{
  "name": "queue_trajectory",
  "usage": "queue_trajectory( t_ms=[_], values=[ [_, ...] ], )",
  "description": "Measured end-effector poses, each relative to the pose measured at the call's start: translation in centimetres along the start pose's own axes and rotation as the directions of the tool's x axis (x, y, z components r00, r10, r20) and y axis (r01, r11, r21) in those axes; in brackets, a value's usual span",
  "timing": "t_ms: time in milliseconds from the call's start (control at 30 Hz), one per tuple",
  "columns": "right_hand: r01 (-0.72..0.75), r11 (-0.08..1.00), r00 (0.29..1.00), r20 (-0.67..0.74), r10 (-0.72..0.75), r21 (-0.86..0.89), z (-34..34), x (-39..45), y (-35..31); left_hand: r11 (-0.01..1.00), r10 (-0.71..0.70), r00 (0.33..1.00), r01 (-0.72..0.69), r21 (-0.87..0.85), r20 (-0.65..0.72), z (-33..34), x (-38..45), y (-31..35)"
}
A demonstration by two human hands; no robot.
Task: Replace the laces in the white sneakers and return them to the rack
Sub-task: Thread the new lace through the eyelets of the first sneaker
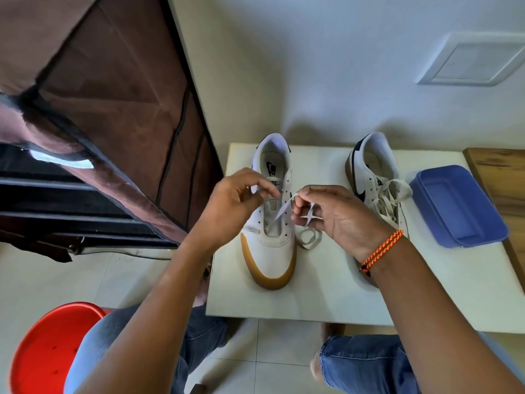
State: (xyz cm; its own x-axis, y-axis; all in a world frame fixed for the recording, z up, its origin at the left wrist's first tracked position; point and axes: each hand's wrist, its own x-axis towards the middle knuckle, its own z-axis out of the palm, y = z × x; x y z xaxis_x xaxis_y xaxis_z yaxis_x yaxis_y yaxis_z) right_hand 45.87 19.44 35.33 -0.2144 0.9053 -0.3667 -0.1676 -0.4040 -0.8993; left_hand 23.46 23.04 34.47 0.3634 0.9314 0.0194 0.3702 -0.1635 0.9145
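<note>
Right hand [338, 216] pinches lace [279, 210] over left sneaker [271, 223]. Left hand [231, 206] fingers curled; contents unclear. Right sneaker [372, 177] toe hidden behind wrist.

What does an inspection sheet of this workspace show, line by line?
Surface: small white table, bare at its near edge.
Job's things: left sneaker mostly unlaced, white lace through its lowest eyelets; right sneaker laced, loose.
Clutter: blue plastic tray at the table's right.
Hands: left hand curled above the left sneaker; right hand pinches the lace.
Cables: nothing seen.
Surroundings: brown fabric shoe rack, open; red stool; tiled floor.
</note>
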Motion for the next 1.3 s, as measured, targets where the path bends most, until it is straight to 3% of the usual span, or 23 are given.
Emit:
queue_trajectory(
  t_ms=[100,167,333,400,500,567,633,700,767,867,967,1100,1167,1233,1300],
  values=[
    [0.037,0.987,0.999,0.015,-0.04,0.158,0.1,0.0,-0.7,0.962,-0.068,0.974,0.121,-0.244,0.218,0.6,-0.3,1.1],
    [0.059,0.956,0.998,-0.002,-0.061,0.289,-0.1,0.1,-1.0,0.929,-0.075,0.963,0.161,-0.334,0.257,0.7,-0.4,1.1],
    [0.108,0.893,0.994,-0.046,-0.098,0.437,-1.0,0.0,-1.6,0.795,-0.185,0.979,0.197,-0.573,0.079,-0.8,0.3,0.7],
    [0.107,0.883,0.994,-0.049,-0.095,0.457,-1.2,0.0,-1.7,0.742,-0.334,0.943,0.261,-0.618,-0.003,-1.3,0.4,0.1],
    [0.116,0.924,0.992,-0.092,-0.089,0.364,-0.8,0.1,-1.5,0.815,-0.5,0.839,0.371,-0.445,-0.216,-1.4,0.5,-1.3],
    [0.113,0.982,0.987,-0.132,-0.093,0.154,-0.1,0.2,-1.0,0.942,-0.335,0.876,0.322,-0.096,-0.346,-1.2,0.3,-1.6],
    [0.096,0.994,0.986,-0.13,-0.103,-0.059,0.8,0.1,-0.5,0.99,-0.119,0.961,0.134,0.045,-0.248,-0.5,0.2,-0.6],
    [0.093,0.979,0.988,-0.105,-0.113,-0.182,1.7,-0.1,-0.1,0.996,-0.035,0.998,0.031,-0.086,-0.042,0.6,-0.1,1.0],
    [0.099,0.965,0.989,-0.087,-0.123,-0.243,2.2,-0.2,0.1,0.983,-0.013,0.998,0.024,-0.182,0.063,1.5,-0.4,2.0],
    [0.081,0.959,0.991,-0.085,-0.108,-0.272,2.1,-0.3,0.2,0.962,-0.065,0.997,0.075,-0.263,0.046,1.1,-0.1,1.9],
    [0.072,0.981,0.989,-0.116,-0.095,-0.183,1.4,-0.3,-0.2,0.957,-0.212,0.96,0.167,-0.238,-0.18,-0.6,0.6,0.0],
    [0.114,0.992,0.987,-0.107,-0.12,-0.061,0.7,-0.5,-1.0,0.933,-0.299,0.862,0.354,0.064,-0.409,-1.9,0.5,-2.3],
    [0.118,0.986,0.987,-0.096,-0.129,-0.115,0.6,-0.4,-0.9,0.888,-0.223,0.861,0.373,0.269,-0.456,-1.7,0.2,-2.3],
    [0.107,0.972,0.989,-0.075,-0.125,-0.21,0.8,-0.3,-0.4,0.892,0.022,0.906,0.174,0.418,-0.423,-0.9,0.0,-1.7],
    [0.1,0.95,0.992,-0.038,-0.117,-0.294,1.3,-0.1,0.2,0.94,0.197,0.938,-0.098,0.327,-0.286,0.5,-0.1,0.0]
  ],
)
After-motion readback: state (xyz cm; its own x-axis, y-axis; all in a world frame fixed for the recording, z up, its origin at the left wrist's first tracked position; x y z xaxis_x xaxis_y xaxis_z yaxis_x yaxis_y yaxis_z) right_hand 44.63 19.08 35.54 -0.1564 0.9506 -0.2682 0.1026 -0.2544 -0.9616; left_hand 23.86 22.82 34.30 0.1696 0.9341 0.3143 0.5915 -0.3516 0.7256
